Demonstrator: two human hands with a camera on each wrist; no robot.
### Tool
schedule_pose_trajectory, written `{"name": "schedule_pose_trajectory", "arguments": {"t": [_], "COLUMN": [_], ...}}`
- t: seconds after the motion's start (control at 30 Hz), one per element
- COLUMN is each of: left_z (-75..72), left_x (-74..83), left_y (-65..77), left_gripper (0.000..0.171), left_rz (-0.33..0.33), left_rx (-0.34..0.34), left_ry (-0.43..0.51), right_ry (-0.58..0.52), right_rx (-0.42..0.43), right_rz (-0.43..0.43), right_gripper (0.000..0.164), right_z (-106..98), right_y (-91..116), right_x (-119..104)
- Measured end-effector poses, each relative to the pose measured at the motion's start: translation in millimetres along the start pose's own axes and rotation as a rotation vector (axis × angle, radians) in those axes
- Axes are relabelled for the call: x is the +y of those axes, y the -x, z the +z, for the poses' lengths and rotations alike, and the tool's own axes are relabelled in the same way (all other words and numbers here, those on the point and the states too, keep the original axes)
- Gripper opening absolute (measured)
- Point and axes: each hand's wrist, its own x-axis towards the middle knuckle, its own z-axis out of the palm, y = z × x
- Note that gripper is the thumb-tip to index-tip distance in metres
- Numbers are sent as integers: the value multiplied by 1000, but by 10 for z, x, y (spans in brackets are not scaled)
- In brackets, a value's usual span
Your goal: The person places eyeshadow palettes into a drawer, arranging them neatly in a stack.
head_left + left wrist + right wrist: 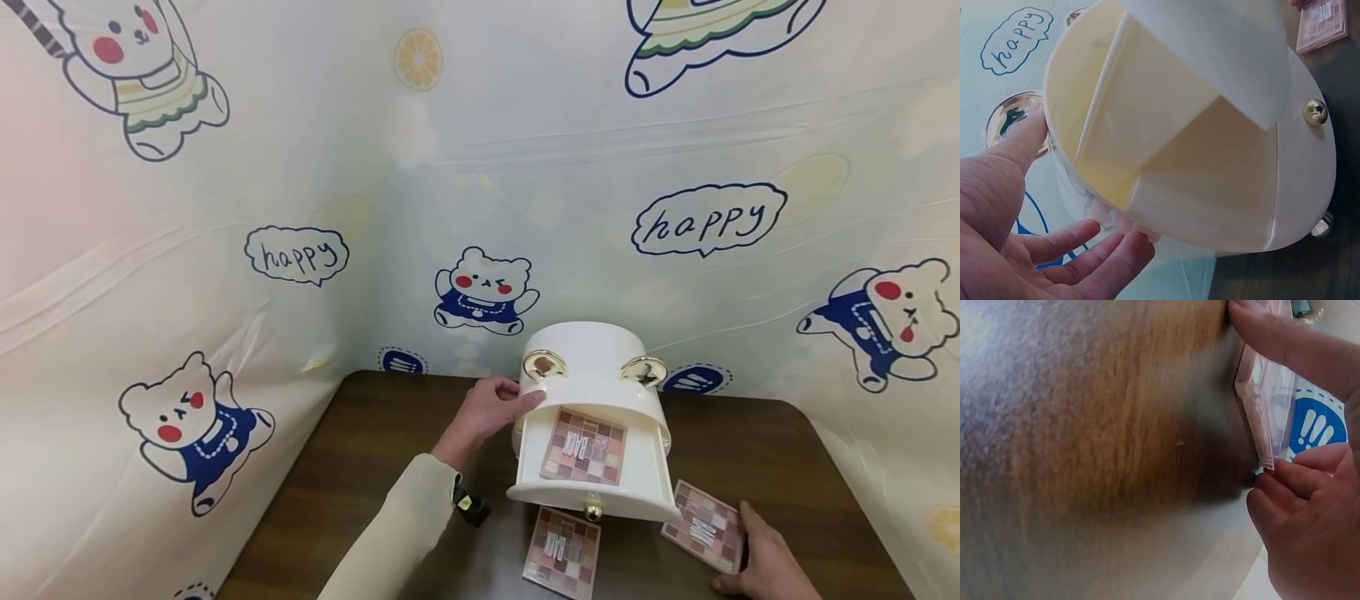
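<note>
A white rounded cosmetics box [588,371] with two round gold-rimmed ornaments stands on the table, its front drawer [498,500] pulled out. My left hand [491,408] holds the box's left side, thumb on the front and fingers along the side. Inside the drawer lies an eyeshadow palette [585,446] with a checkered pink-brown lid. My right hand [768,554] grips a second, matching palette [705,525] by its right end, thumb on the near edge and fingers on the far edge. Another palette [562,550] rests on the table in front of the drawer.
The dark wooden table [757,450] meets a patterned cloth [300,167] at the back and sides. A gold knob [593,508] sticks out from the drawer front. A black band with a small device [470,504] is on the left wrist.
</note>
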Motion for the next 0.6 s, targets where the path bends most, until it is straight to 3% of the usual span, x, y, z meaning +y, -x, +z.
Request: {"name": "schedule_pose_trajectory", "arguments": {"t": [0.23, 0.6], "left_z": [9, -9], "left_x": [-8, -15], "left_y": [-11, -1], "left_gripper": [80, 79], "left_rz": [6, 3], "left_rx": [-2, -2], "left_ry": [2, -1], "right_ry": [47, -57], "right_rx": [45, 34], "right_rz": [18, 215], "right_gripper": [129, 131], "right_z": [-19, -15], "right_y": [40, 99], "right_x": [14, -130]}}
